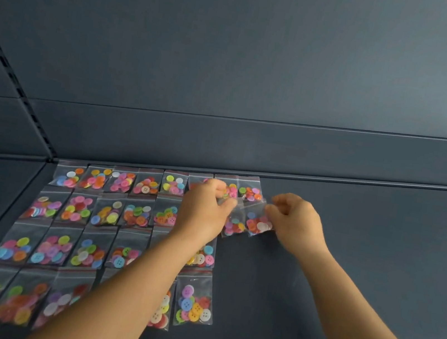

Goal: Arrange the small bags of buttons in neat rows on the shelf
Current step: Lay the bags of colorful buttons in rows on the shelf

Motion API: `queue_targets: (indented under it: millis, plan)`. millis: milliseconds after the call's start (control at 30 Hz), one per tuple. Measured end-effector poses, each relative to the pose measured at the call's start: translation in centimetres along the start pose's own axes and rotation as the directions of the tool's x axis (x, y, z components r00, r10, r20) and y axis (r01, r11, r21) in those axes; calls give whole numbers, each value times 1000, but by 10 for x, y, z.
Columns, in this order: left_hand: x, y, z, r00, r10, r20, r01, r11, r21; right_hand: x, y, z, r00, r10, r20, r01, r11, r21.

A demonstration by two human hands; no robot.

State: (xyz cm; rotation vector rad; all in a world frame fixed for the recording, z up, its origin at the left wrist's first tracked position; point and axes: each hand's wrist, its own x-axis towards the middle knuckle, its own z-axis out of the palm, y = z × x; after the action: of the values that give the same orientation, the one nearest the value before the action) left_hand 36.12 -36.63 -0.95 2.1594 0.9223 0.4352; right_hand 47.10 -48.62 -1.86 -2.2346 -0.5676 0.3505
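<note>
Hands on shelf (346,276): L hand (204,210) fingers pinching bag (232,223), R hand (295,224) fingers pinching 2nd bag (259,224).

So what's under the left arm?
Under the left arm, bags of buttons lie in rows on the shelf. The arm covers parts of several, so their buttons can't be seen.

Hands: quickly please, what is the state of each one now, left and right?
Left hand: fingers curled, pinching the top of a button bag.
Right hand: fingers curled, pinching the neighbouring button bag.
</note>
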Motion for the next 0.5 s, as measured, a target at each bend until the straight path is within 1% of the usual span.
queue_targets:
  millis: [67,100,200,267,367,500]
  plan:
    - [-2,-6,-4,995,82,-54,-71,983,169,-1,6,-1,998,-69,-1,68,988,-140]
    - [-4,-7,-6,990,132,-57,-116,966,231,-2,7,-2,993,-115,8,115,977,-182]
    - [-9,-10,-1,962,267,64,-273,907,322,-8,8,0,960,-255,119,275,937,-217]
    - [-11,-10,8,939,307,153,-342,869,356,-9,8,4,929,-334,160,362,912,-194]
    - [-11,-13,14,923,316,220,-382,828,411,-5,13,11,917,-374,136,395,900,-183]
    - [-9,-17,12,920,327,215,-389,826,408,0,16,14,921,-380,88,390,899,-198]
